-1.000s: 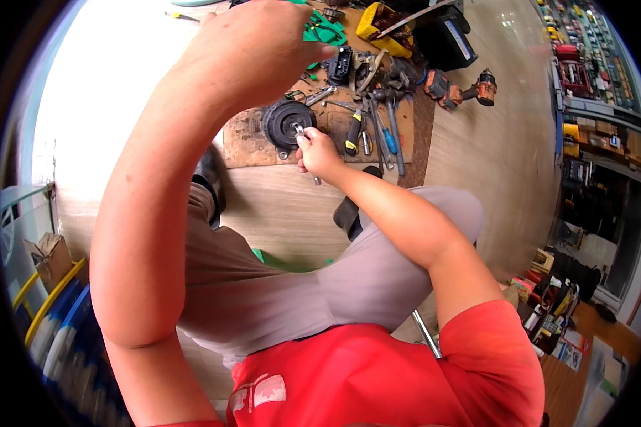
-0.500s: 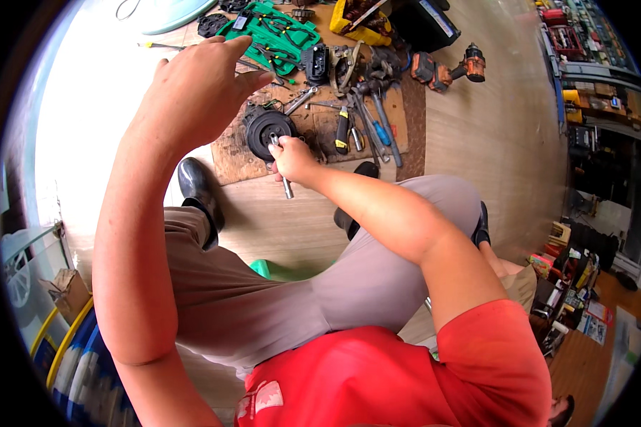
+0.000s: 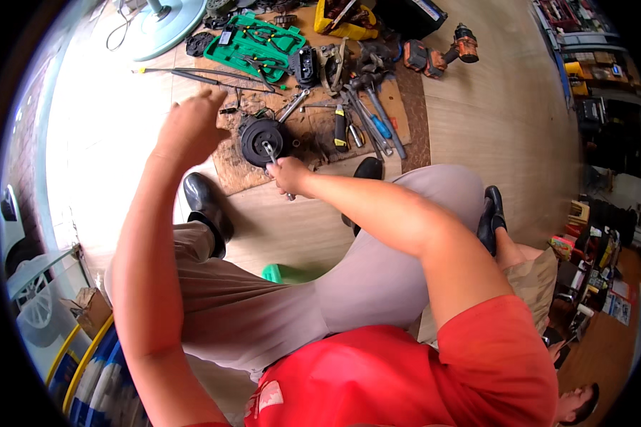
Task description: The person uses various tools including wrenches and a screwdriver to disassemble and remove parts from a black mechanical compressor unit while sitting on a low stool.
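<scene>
My right hand (image 3: pixel 290 176) is closed round the handle of a metal ratchet wrench (image 3: pixel 269 150), whose head sits at the middle of a round black pulley (image 3: pixel 252 145). The pulley belongs to a dark machine part lying on a stained cardboard sheet (image 3: pixel 229 171). Up and to the left, my left hand (image 3: pixel 194 127) hovers with its fingers apart and nothing in it. A combination spanner (image 3: pixel 294 105) lies just behind the pulley.
Behind lie a green tool case (image 3: pixel 224 51) with pliers, long thin rods (image 3: pixel 206 75) and a yellow bin (image 3: pixel 367 33). A hammer (image 3: pixel 384 117) and a yellow-black knife (image 3: pixel 340 129) lie right, an orange cordless drill (image 3: pixel 466 44) beyond. Another person's shoe (image 3: pixel 486 224) shows beside my knee.
My left hand has dropped lower and away from the green tool case, which is less covered now. The ratchet's handle has swung slightly, its head staying on the pulley.
</scene>
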A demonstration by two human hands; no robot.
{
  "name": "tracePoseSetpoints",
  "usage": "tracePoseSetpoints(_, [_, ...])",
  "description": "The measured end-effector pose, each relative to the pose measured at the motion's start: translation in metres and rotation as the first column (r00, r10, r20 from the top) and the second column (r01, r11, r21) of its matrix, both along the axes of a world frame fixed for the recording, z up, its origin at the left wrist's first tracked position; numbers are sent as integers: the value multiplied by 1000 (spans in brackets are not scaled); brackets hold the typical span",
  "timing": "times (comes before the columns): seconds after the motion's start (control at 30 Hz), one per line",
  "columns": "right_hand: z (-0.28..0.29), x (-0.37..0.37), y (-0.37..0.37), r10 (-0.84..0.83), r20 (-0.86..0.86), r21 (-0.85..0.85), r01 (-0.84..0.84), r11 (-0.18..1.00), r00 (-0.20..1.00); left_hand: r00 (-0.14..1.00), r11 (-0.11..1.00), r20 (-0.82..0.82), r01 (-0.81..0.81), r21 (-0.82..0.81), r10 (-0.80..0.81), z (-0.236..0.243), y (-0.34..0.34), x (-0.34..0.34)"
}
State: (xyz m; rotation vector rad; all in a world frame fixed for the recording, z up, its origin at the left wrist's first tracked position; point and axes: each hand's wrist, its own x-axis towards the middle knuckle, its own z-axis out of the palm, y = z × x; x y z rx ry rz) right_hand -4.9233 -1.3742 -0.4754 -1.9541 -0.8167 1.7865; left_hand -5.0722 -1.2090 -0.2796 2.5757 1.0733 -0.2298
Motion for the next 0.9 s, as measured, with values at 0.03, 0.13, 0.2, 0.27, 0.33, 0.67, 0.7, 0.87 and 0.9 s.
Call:
tracePoseSetpoints(0.03, [-5, -1, -2, 61, 53, -7, -61, 998, 997, 998, 1000, -64, 29, 4, -29, -30, -1, 2])
tracePoseSetpoints(0.13, [17, -4, 1, 76, 49, -34, -74, 997, 996, 963, 999, -268, 38, 18, -31, -88, -40, 4])
tracePoseSetpoints(0.2, [26, -9, 6, 84, 65, -46, -81, 996, 994, 978, 999, -208, 34, 16, -30, -119, -64, 6])
tracePoseSetpoints(0.27, [18, -5, 6, 236, 305, 28, -256, 966, 923, 999, 1000, -41, 20, -18, -21, -135, -82, 22])
tracePoseSetpoints(0.33, [23, -6, 2, 257, 454, 66, -320, 945, 853, 996, 995, 78, -44, 89, 37, -160, -92, 26])
tracePoseSetpoints(0.67, [58, 16, 12, 328, 478, -20, -363, 931, 815, 950, 992, 311, -50, 113, 12, -183, -75, 34])
tracePoseSetpoints(0.7, [56, 17, 11, 326, 489, -11, -368, 930, 809, 939, 992, 343, -64, 112, 22, -184, -77, 36])
tracePoseSetpoints(0.87, [53, 15, 5, 341, 530, -28, -386, 922, 777, 912, 965, 409, -144, 221, 42, -186, -85, 43])
tracePoseSetpoints(0.9, [54, 14, 5, 333, 535, -31, -376, 926, 777, 912, 958, 407, -153, 243, 42, -186, -85, 43])
